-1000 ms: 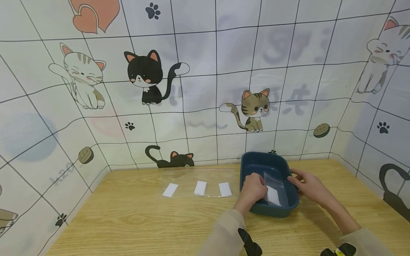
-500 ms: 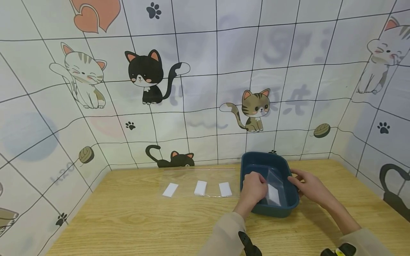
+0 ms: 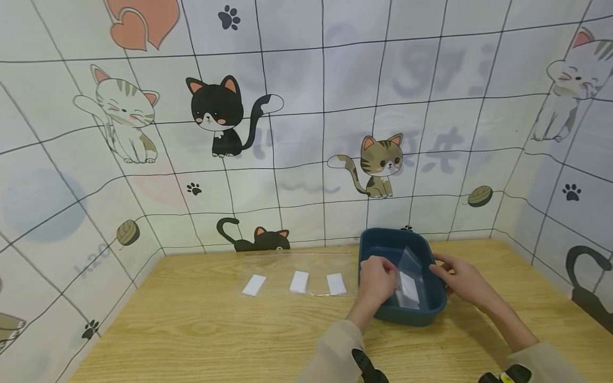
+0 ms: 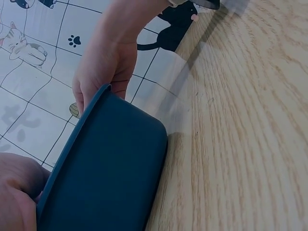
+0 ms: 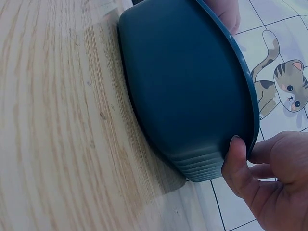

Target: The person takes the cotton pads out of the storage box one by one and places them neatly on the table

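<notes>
A dark blue plastic bin (image 3: 433,306) stands at the right of the table, in the head view. Inside it lies a clear plastic bag (image 3: 408,261) with a white rectangular card (image 3: 408,289) in or under it; I cannot tell which. My left hand (image 3: 378,279) reaches over the bin's left side and pinches the bag's left edge with curled fingers; its fingertips are partly hidden. On the opposite side my right hand (image 3: 464,276) holds the bin's rim. In the right wrist view, the right thumb (image 5: 236,161) presses the outer wall, with the fingers over the rim.
Left of the bin, a clear plastic sheet or bag (image 3: 275,260) lies flat on the wooden table (image 3: 215,335) with three white cards (image 3: 299,282) on or in it. Close behind the bin rises a wall covering (image 3: 297,143) with printed cats.
The clear bag in the bin has shifted, its top corner moving up and slightly right. My left hand has barely moved, and the right hand keeps its hold on the rim.
</notes>
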`<state>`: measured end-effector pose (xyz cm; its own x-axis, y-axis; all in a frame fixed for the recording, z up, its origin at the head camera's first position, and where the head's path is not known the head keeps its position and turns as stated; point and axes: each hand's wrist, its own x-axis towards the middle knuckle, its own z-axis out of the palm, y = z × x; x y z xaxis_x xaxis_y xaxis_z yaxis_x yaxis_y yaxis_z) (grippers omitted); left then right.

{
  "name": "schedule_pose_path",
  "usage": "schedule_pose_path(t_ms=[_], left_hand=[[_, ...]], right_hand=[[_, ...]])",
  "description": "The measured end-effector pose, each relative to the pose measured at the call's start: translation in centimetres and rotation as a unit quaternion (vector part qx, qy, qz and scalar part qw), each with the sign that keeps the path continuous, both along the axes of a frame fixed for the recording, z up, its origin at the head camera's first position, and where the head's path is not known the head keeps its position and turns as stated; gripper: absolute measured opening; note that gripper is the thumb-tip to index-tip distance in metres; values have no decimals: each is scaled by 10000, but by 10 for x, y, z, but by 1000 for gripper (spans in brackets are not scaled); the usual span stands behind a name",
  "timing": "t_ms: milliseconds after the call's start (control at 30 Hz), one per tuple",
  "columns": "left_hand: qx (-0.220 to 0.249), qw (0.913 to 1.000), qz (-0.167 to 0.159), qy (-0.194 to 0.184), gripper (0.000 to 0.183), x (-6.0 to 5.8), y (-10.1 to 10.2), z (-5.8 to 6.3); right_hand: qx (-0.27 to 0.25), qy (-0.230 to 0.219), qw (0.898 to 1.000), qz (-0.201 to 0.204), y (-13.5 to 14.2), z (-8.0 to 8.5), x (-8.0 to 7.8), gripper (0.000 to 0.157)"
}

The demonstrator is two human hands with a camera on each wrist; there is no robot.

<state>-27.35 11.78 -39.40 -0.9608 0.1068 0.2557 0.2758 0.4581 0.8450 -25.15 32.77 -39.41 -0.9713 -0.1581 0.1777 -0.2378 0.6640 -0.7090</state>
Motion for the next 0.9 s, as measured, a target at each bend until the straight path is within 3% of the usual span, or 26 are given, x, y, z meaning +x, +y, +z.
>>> schedule_pose_path(t_ms=[333, 533, 767, 900], left_hand=[[509, 9986, -10, 106, 12, 1, -3, 0], [1069, 9940, -150, 192, 10, 2, -6, -1], [1817, 9831, -205, -101, 8, 6, -10, 1], [1960, 9803, -166, -190, 7, 9, -13, 3]], right_hand=[[18, -18, 10000, 12, -1, 1, 0, 50], [-12, -103, 9999, -24, -3, 0, 2, 51], [15, -101, 9999, -44, -3, 1, 1, 51], [-8, -125, 9999, -69, -2, 0, 0, 52]])
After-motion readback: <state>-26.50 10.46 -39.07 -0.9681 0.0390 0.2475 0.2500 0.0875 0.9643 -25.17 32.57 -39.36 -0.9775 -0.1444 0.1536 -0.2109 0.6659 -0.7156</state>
